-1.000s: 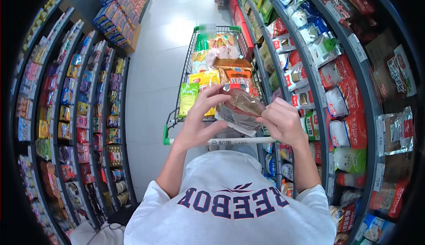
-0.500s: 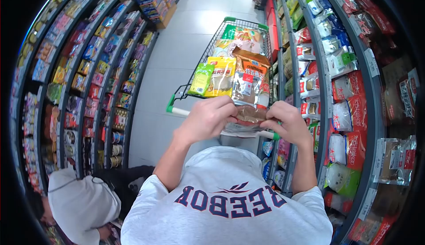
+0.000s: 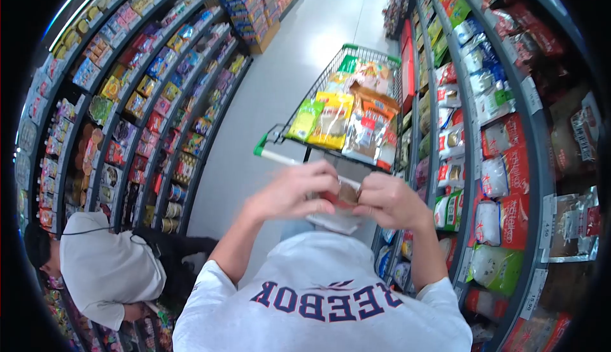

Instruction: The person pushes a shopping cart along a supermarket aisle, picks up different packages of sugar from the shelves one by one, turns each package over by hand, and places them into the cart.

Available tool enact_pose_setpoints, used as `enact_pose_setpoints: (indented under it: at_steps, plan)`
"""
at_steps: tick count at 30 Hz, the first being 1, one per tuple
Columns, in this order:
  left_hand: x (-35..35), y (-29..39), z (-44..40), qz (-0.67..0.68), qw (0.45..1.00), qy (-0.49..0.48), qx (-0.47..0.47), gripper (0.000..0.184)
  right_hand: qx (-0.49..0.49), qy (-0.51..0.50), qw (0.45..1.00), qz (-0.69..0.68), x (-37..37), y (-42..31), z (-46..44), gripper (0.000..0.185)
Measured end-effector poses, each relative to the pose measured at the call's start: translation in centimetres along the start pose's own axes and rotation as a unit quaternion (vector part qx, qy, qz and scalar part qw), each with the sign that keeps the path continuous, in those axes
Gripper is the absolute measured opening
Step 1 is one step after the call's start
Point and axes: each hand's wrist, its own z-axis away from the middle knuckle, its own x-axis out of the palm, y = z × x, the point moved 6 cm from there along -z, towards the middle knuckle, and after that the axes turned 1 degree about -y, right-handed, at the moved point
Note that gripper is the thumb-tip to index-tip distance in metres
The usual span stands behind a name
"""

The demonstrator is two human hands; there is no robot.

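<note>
Close in front of my chest is a small plastic packet (image 3: pixel 347 194), clear with brown contents and some red and white on it. My right hand (image 3: pixel 389 202) pinches its right edge between thumb and fingers. On the packet's left side is my left hand (image 3: pixel 298 190), smeared by motion, its fingers curled at the edge. The packet's front is mostly hidden by my fingers. Just beyond my hands stands a shopping cart (image 3: pixel 275 137) with green corners. In it lie a green packet (image 3: pixel 305 118), a yellow packet (image 3: pixel 331 120) and a brown-and-orange packet (image 3: pixel 369 128).
Shelves of bagged goods (image 3: pixel 503 161) rise close on my right. Snack shelves (image 3: pixel 127 107) line the left. A person in a white top (image 3: pixel 111 266) bends at the left shelves. Stacked boxes (image 3: pixel 247 12) stand up the aisle on the tiled floor (image 3: pixel 254 97).
My hands and the packet have moved nearer my chest, away from the cart's contents. The view has shifted, and the person on the left shows more fully.
</note>
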Motion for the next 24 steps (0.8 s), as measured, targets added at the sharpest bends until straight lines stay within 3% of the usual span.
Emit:
enact_pose_setpoints:
  at_steps: [3, 9, 16, 20, 24]
  plan:
    - [0.1, 0.3, -0.8, -0.063, 0.996, 0.003, 0.065, 0.019, 0.014, 0.019, 1.000, 0.011, 0.2, -0.7, 0.7, 0.024]
    - [1.5, 0.1, -0.2, -0.113, 0.991, 0.014, 0.070, 0.016, 0.092, -0.003, 0.990, 0.107, 0.6, -3.0, 0.3, 0.026]
    - [-0.3, -1.6, 1.1, 0.007, 0.999, 0.014, 0.028, 0.015, 0.062, 0.017, 0.982, 0.176, 2.3, -3.8, -1.5, 0.025]
    - [-2.8, -1.7, 1.1, 0.014, 0.997, -0.022, 0.067, 0.014, 0.043, 0.042, 0.983, 0.171, 2.1, -4.7, -4.4, 0.027]
    - [-5.3, -3.3, 2.4, 0.019, 0.998, 0.044, 0.050, 0.011, 0.038, 0.059, 0.983, 0.171, 2.2, -5.0, -7.6, 0.025]
